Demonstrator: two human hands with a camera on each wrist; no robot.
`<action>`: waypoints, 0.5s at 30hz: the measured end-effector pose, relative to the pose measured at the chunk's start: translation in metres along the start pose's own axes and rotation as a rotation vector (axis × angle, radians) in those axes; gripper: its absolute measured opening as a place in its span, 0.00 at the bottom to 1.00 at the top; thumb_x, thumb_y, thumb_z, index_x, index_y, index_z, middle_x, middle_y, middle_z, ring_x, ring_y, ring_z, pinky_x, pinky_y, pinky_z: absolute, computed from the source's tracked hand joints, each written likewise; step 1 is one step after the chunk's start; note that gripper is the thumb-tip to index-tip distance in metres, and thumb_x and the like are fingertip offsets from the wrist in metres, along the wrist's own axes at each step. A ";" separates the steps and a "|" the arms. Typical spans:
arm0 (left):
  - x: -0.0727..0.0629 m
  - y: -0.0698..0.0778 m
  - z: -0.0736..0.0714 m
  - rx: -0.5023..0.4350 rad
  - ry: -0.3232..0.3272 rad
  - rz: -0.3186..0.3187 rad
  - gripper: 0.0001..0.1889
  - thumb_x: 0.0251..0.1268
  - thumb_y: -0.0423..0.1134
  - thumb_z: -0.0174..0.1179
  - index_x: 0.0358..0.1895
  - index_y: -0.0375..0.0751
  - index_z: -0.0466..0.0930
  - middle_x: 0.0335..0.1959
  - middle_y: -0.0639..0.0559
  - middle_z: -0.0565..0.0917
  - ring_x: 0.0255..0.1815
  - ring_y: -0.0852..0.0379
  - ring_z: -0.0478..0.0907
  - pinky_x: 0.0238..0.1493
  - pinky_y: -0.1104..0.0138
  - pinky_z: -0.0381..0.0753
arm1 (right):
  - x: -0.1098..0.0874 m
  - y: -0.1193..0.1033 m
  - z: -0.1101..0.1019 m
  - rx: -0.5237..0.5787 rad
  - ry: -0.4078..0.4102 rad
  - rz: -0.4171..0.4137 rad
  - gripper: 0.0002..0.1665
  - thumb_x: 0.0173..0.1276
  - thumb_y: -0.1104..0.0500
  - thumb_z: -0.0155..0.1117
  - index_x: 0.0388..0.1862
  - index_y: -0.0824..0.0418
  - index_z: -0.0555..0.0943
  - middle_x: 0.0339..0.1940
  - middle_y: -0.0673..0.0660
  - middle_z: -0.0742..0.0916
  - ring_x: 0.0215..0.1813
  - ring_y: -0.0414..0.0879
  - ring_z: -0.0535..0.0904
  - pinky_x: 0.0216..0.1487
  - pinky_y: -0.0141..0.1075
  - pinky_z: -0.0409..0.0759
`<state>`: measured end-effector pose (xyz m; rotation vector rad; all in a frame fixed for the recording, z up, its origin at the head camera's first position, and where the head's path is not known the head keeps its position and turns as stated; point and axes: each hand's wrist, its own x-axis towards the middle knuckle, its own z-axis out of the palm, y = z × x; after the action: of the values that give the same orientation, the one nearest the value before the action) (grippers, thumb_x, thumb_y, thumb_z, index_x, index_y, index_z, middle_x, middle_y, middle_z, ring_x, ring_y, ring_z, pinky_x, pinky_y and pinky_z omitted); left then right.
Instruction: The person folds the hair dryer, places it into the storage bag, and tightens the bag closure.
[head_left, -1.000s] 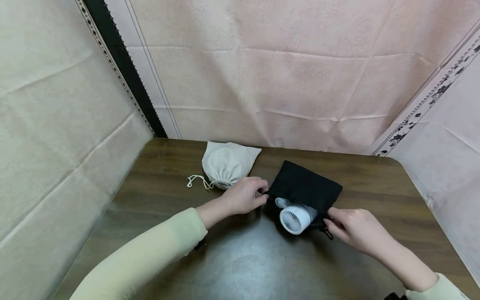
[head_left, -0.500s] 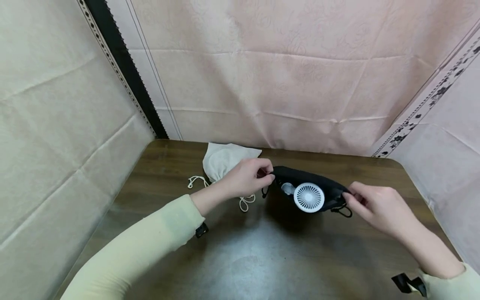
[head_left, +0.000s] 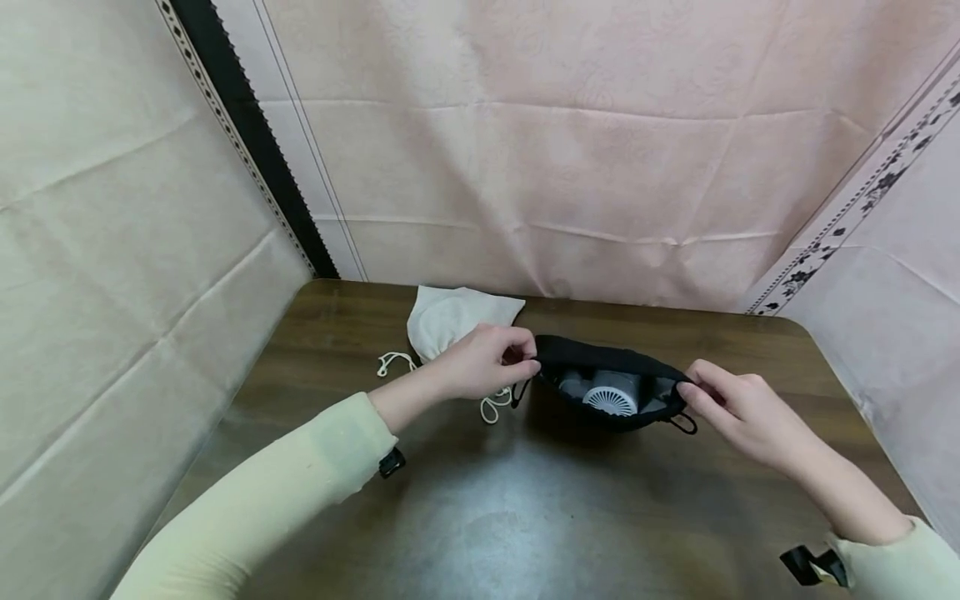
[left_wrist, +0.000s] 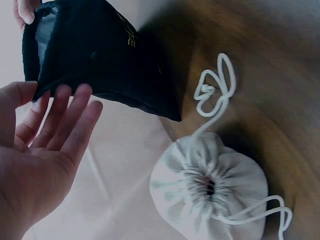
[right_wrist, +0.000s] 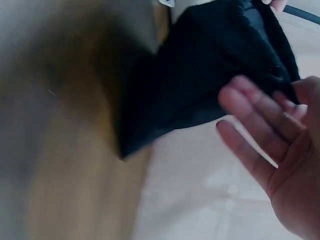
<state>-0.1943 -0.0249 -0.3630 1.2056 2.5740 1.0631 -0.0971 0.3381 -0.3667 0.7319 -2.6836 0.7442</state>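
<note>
A black drawstring bag [head_left: 585, 352] is held up by its two top corners, its mouth facing the head camera. My left hand [head_left: 483, 363] pinches the left corner between thumb and index finger. At the right corner, my right hand [head_left: 750, 414] does the same. Inside the mouth sits a small white handheld fan [head_left: 613, 395], its round grille showing and its lower part hidden by the cloth. In the left wrist view, the bag's [left_wrist: 100, 60] bottom corner hangs close over the wooden table, and the other fingers of that hand are spread beside the cloth.
Behind my left hand, a gathered off-white drawstring pouch [head_left: 453, 315] lies on the wooden table [head_left: 480, 517], its white cords [left_wrist: 220, 90] trailing out on both sides. A light cloth curtain [head_left: 600, 167] rises at the table's far edge.
The bag, lying flat with the fan sticking out, has been lifted and turned mouth up by both hands. The fan has slid deeper inside.
</note>
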 end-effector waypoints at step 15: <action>-0.009 -0.011 0.023 -0.120 -0.161 0.009 0.06 0.79 0.38 0.64 0.38 0.47 0.81 0.32 0.51 0.89 0.28 0.66 0.75 0.37 0.71 0.76 | -0.018 0.019 0.026 0.556 -0.192 0.235 0.11 0.89 0.64 0.47 0.41 0.63 0.73 0.28 0.54 0.91 0.35 0.48 0.91 0.41 0.33 0.86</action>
<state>-0.1871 -0.0235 -0.3885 1.2213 2.3518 1.0596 -0.0945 0.3452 -0.4029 0.6295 -2.7780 1.5946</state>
